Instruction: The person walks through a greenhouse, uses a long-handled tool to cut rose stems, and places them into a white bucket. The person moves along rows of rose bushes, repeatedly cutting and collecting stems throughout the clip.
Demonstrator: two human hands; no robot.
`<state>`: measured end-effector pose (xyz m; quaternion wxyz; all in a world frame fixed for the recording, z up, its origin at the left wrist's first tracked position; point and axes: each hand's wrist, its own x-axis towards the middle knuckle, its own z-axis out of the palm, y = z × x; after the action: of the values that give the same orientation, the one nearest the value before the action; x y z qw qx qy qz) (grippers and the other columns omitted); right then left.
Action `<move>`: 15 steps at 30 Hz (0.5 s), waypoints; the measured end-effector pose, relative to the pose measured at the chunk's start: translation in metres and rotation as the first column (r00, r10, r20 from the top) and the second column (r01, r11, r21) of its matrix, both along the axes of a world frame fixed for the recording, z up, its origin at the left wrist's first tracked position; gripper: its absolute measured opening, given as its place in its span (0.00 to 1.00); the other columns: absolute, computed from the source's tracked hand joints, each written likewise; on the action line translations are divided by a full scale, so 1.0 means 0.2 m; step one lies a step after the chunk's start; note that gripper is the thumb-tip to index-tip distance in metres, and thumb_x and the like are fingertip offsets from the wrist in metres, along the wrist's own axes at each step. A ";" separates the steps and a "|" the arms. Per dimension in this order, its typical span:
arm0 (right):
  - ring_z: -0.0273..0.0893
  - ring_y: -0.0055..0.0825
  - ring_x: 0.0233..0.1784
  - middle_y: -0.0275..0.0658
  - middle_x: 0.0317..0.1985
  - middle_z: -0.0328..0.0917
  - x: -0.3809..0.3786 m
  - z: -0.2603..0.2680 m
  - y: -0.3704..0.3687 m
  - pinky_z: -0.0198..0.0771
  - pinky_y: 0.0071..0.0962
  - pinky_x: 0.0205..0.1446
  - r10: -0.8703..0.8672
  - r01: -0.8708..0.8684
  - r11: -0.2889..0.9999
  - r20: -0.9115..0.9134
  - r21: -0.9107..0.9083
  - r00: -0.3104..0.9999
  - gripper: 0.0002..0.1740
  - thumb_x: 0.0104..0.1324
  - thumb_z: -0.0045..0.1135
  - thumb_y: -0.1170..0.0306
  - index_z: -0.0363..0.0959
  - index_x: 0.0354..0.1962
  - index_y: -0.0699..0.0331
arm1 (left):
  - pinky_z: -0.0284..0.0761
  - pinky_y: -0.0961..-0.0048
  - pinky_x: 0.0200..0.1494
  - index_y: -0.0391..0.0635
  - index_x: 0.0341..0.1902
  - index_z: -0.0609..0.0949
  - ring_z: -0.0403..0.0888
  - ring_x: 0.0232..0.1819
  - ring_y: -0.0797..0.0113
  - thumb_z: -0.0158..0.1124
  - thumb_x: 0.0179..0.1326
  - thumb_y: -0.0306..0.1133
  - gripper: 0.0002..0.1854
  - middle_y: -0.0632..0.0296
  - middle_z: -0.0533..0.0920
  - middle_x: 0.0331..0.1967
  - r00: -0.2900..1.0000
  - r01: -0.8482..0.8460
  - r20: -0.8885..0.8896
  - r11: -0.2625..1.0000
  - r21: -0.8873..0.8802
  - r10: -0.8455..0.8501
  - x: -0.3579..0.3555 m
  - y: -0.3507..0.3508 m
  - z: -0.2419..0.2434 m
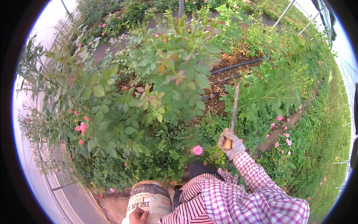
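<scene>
My right hand (230,143), in a pale, soiled work glove, grips the wooden handle (228,144) of a long, narrow-bladed hand tool. Its worn metal blade (235,105) points up and away among rose bush leaves (254,103). My left hand (139,216), bare, shows only partly at the bottom edge, over the side of a white plastic bucket (152,198) with a dark band and printing. Whether those fingers grip anything is not clear. A pink rose bloom (198,150) stands just left of my gloved hand.
Tall rose stems (179,70) rise close in front. Black drip irrigation hoses (236,66) cross brown soil and dry leaves beyond the blade. Translucent sheeting (28,156) borders the left, metal poles (284,13) stand behind, and a dirt furrow (293,119) runs along the right.
</scene>
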<state>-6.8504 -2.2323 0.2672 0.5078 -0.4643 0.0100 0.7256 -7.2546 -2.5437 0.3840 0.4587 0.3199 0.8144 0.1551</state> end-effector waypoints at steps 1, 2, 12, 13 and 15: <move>0.74 0.26 0.25 0.31 0.25 0.72 -0.09 0.00 -0.09 0.73 0.28 0.28 0.077 -0.077 0.997 0.041 -0.010 0.996 0.13 0.63 0.64 0.66 0.70 0.42 0.57 | 0.72 0.69 0.37 0.37 0.32 0.79 0.74 0.30 0.70 0.66 0.60 0.28 0.07 0.58 0.79 0.24 0.999 0.027 -0.032 0.999 0.027 -0.026 -0.04 -0.07 -0.02; 0.73 0.26 0.24 0.31 0.24 0.71 -0.18 0.01 -0.18 0.73 0.28 0.27 0.148 -0.143 0.987 0.081 -0.067 0.986 0.12 0.63 0.63 0.66 0.71 0.42 0.56 | 0.72 0.69 0.37 0.37 0.32 0.79 0.74 0.30 0.70 0.66 0.60 0.28 0.07 0.58 0.79 0.23 0.997 0.052 -0.068 0.997 0.050 -0.048 -0.09 -0.14 -0.04; 0.77 0.26 0.30 0.36 0.31 0.79 -0.56 0.07 -0.84 0.74 0.25 0.33 0.857 -0.783 0.478 0.014 -0.400 0.516 0.10 0.69 0.56 0.71 0.74 0.43 0.71 | 0.76 0.65 0.46 0.37 0.39 0.79 0.82 0.38 0.58 0.70 0.55 0.32 0.13 0.51 0.84 0.36 0.974 -0.101 -0.139 0.892 0.441 0.179 -0.27 -0.65 0.00; 0.77 0.24 0.32 0.36 0.33 0.80 -0.61 0.08 -0.86 0.75 0.24 0.35 0.908 -0.878 0.381 -0.059 -0.290 0.414 0.12 0.68 0.58 0.68 0.75 0.43 0.70 | 0.75 0.66 0.50 0.37 0.40 0.79 0.82 0.43 0.60 0.69 0.57 0.30 0.12 0.51 0.84 0.41 0.967 -0.179 -0.060 0.825 0.536 0.249 -0.28 -0.67 0.02; 0.76 0.23 0.34 0.34 0.34 0.79 -0.71 0.12 -0.88 0.73 0.23 0.39 0.991 -0.891 0.131 0.092 -0.434 0.100 0.14 0.66 0.61 0.66 0.75 0.44 0.66 | 0.71 0.66 0.58 0.37 0.42 0.78 0.79 0.52 0.61 0.65 0.62 0.29 0.10 0.52 0.83 0.47 0.942 -0.314 0.285 0.767 0.560 0.178 -0.34 -0.70 0.04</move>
<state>-6.9927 -2.4084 0.2908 -0.1589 -0.5469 -0.2870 0.7702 -7.3223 -2.6836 0.3911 0.3949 0.3189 0.7043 0.4963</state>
